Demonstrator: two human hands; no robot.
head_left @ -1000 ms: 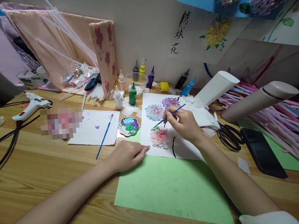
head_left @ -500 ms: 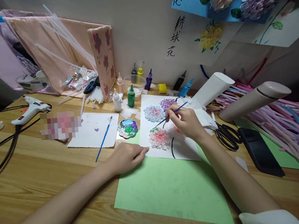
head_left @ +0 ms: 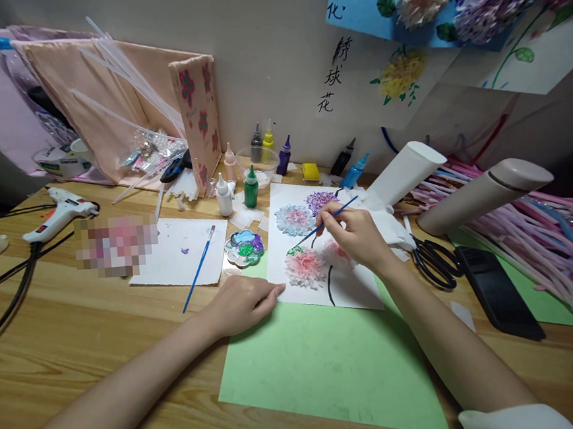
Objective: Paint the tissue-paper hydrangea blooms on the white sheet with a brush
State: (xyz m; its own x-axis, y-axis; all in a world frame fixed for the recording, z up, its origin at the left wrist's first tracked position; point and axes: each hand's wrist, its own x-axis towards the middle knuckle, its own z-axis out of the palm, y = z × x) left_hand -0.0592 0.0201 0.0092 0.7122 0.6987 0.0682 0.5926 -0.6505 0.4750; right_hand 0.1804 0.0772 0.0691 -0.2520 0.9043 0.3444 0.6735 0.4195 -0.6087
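My right hand (head_left: 350, 236) pinches a thin blue paintbrush (head_left: 338, 212). Its tip touches a patch of green paint (head_left: 294, 250) at the top of a pink paper flower (head_left: 304, 268). That flower sits on a white sheet (head_left: 357, 296), along with a blue-and-pink flower (head_left: 293, 219), a purple flower (head_left: 321, 202) and another pink one partly behind my right hand. Black curved stems are drawn there too. Lying at the sheet's left edge, my left hand (head_left: 246, 303) has a finger stretched onto the paper and holds nothing.
Left of the sheet are a flower-shaped palette (head_left: 244, 249) with green paint, a second brush (head_left: 199, 269) on white paper, and a glue gun (head_left: 58, 212). Several paint bottles (head_left: 251, 187) stand behind. Scissors (head_left: 436, 262), a phone (head_left: 498, 290) and a tilted grey bottle (head_left: 483, 196) lie right.
The camera view has shifted slightly. The brush tip stays at the green patch with hardly any movement, and my left hand rests where it was.
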